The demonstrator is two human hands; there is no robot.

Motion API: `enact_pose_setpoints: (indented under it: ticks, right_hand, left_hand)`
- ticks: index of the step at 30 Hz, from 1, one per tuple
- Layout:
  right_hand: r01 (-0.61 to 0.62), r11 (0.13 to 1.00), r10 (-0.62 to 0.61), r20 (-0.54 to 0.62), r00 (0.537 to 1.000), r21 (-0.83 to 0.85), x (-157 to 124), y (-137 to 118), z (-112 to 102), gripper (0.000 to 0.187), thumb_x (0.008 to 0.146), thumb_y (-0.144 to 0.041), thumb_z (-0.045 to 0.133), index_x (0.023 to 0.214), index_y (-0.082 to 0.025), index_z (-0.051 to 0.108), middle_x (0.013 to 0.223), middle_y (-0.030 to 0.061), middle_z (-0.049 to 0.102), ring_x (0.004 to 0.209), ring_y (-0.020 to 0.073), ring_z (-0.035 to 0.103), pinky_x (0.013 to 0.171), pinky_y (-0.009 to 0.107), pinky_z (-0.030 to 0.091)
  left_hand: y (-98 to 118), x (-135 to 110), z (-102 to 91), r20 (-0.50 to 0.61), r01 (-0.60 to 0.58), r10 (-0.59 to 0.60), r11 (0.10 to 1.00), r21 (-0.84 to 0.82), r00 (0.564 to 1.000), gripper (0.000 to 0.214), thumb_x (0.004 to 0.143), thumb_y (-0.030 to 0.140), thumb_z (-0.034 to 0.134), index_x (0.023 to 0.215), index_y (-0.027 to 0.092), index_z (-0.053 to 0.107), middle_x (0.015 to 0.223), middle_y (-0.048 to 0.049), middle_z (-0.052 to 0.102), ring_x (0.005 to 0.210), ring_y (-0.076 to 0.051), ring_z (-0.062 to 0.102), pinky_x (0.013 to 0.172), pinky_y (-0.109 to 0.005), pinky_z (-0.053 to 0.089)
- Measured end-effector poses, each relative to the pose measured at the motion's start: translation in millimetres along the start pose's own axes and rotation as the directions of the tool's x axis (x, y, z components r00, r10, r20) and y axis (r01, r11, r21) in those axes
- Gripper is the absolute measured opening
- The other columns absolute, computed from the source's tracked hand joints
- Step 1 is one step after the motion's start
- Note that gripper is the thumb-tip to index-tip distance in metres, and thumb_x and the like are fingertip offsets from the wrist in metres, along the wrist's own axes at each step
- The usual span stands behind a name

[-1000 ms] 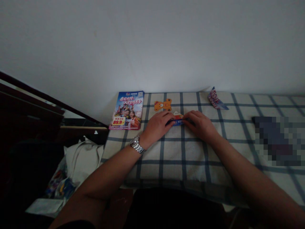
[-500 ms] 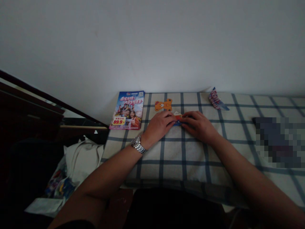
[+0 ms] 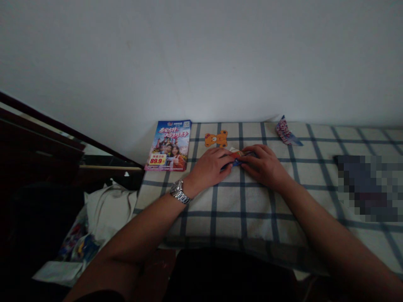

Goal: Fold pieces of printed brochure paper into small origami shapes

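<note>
Left hand (image 3: 208, 168) and right hand (image 3: 266, 167) closer together on one folded paper (image 3: 236, 154)

Compared with a second ago, less of its blue band shows between the fingertips. Two hands, both half-curled with thumb and fingers almost together, pinch this single piece, one at each end. One pale tip, one orange patch and some blue remain visible. It sits at one checked cloth (image 3: 226, 205), just in front of one orange bear figure (image 3: 216, 139).

One silver watch (image 3: 180, 193) circles the left wrist. To the left lies one stack of leaflets (image 3: 171, 142); how many it contains cannot be counted. One bent leaflet (image 3: 285, 132) rests near the wall (image 3: 220, 63), right of the hands. Farther right is one dark, pixelated object (image 3: 362, 180). Lower left, one white bag (image 3: 110, 205).
</note>
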State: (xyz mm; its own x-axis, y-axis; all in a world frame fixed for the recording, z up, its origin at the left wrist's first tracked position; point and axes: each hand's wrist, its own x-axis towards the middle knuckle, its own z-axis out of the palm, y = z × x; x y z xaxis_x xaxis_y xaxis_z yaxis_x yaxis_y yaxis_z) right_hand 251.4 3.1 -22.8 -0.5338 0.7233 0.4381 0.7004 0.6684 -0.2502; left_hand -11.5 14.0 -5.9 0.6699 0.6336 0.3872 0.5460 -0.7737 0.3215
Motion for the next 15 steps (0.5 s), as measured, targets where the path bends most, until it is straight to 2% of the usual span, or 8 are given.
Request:
enact_pose_setpoints:
  ticks: [7, 12, 15]
  right_hand:
    - [-0.026, 1.000, 0.026, -0.033, 0.999, -0.017, -2.7, 3.4, 1.5, 0.027, 0.102, -0.029, 0.063, 0.125, -0.027, 0.078, 0.142, 0.0137, 0.063, 0.130, 0.0363, 0.054, 0.110, 0.060, 0.051]
    - [-0.009, 1.000, 0.009, -0.033, 0.999, -0.004, -3.0, 4.5, 2.9, 0.029, 0.103, -0.026, 0.061, 0.126, -0.025, 0.078, 0.146, 0.0150, 0.061, 0.132, 0.0364, 0.053, 0.112, 0.061, 0.050]
    - [-0.005, 1.000, 0.005, -0.039, 0.999, -0.004, -3.1, 4.7, 1.8, 0.031, 0.101, -0.025, 0.063, 0.128, -0.028, 0.077, 0.148, 0.0130, 0.061, 0.134, 0.0366, 0.053, 0.112, 0.062, 0.050]
  left_hand:
    - [3.2, -1.0, -3.6, 0.073, -0.050, 0.049, 0.999, 0.007, 0.996, 0.026, 0.108, 0.034, 0.058, 0.126, 0.022, 0.072, 0.120, -0.0086, 0.065, 0.119, -0.025, 0.061, 0.109, -0.047, 0.054]
    - [5.7, -1.9, -3.0, 0.115, -0.069, 0.066, 0.997, 0.022, 0.991, 0.030, 0.109, 0.038, 0.058, 0.132, 0.022, 0.070, 0.134, -0.0096, 0.064, 0.124, -0.026, 0.062, 0.110, -0.048, 0.051]
    - [9.1, -2.0, -3.3, 0.139, -0.059, 0.050, 0.997, 0.057, 0.989, 0.033, 0.110, 0.038, 0.056, 0.138, 0.023, 0.067, 0.141, -0.0091, 0.064, 0.125, -0.026, 0.062, 0.110, -0.048, 0.050]
